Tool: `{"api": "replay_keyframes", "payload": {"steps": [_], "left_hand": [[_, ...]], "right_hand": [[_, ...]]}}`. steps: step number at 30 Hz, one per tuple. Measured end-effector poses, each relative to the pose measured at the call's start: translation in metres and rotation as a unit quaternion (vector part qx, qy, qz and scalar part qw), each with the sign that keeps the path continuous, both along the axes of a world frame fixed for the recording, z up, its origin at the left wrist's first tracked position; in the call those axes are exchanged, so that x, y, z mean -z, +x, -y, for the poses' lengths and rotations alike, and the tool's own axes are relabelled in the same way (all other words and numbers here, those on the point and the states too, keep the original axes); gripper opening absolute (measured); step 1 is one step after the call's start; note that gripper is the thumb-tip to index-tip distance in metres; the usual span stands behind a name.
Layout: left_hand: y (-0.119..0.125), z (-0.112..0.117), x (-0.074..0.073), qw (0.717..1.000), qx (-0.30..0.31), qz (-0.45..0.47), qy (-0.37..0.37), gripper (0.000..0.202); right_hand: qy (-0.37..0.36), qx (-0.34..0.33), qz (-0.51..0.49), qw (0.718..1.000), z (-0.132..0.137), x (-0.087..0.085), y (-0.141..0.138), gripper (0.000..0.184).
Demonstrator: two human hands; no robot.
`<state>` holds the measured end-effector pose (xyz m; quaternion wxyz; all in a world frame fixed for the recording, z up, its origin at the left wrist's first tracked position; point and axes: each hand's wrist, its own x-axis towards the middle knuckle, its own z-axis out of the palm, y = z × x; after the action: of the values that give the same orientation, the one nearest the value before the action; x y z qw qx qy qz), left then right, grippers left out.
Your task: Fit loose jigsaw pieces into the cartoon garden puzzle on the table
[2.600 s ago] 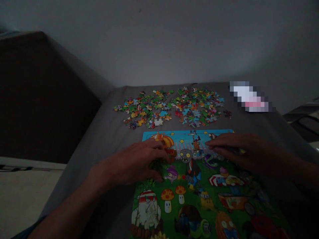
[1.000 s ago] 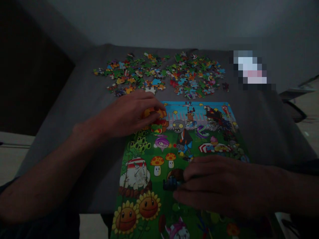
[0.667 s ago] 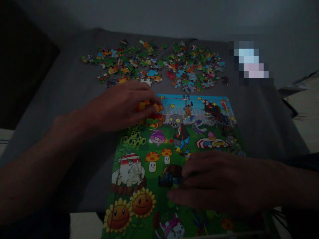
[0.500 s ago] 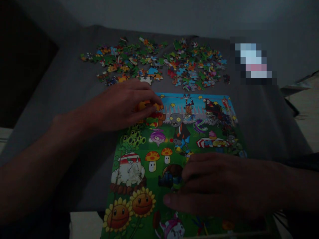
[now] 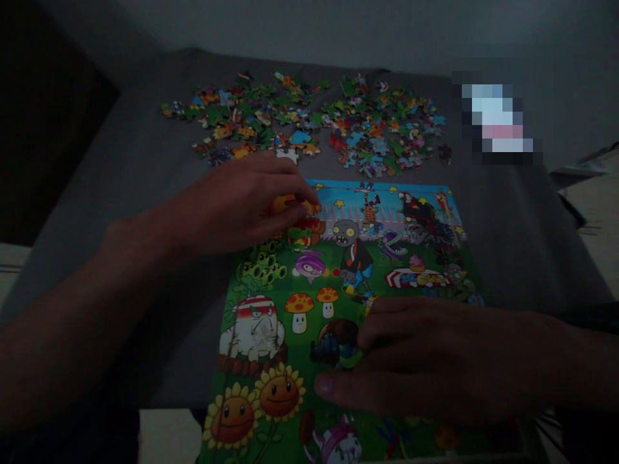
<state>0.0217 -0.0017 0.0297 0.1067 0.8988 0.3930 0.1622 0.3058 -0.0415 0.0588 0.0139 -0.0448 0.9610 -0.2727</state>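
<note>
A picture board [image 5: 302,345] with a printed cartoon scene of zombies, sunflowers and mushrooms lies in front of me. My left hand [image 5: 251,196] rests over its upper left corner. The index finger and thumb there are bent and a little apart, with the printed orange picture showing between them; I see nothing held. Across the lower right of the board lies my right hand [image 5: 425,361], palm down, its fingers curled and the thumb stretched out apart from them. No piece shows in it, though its palm is hidden. Loose jigsaw pieces [image 5: 355,138] are spread beyond the board's far edge.
A grey cloth [image 5: 522,238] covers the surface under everything. The pieces form a wide band towards the pale wall [image 5: 309,29] at the back. A blurred-out patch [image 5: 496,116] sits at the upper right. The light is dim.
The whole view has shifted slightly, so the board and pieces appear a little further right. Both hands stay at nearly the same places on the board.
</note>
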Motion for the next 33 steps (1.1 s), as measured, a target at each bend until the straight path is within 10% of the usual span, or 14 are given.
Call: {"api": "replay_keyframes", "payload": {"steps": [33], "left_hand": [[-0.0014, 0.0012, -0.001, 1.0, 0.001, -0.006, -0.004, 0.027]], "right_hand": [[-0.005, 0.004, -0.013, 1.0, 0.0027, 0.0074, 0.0009, 0.039]]}}
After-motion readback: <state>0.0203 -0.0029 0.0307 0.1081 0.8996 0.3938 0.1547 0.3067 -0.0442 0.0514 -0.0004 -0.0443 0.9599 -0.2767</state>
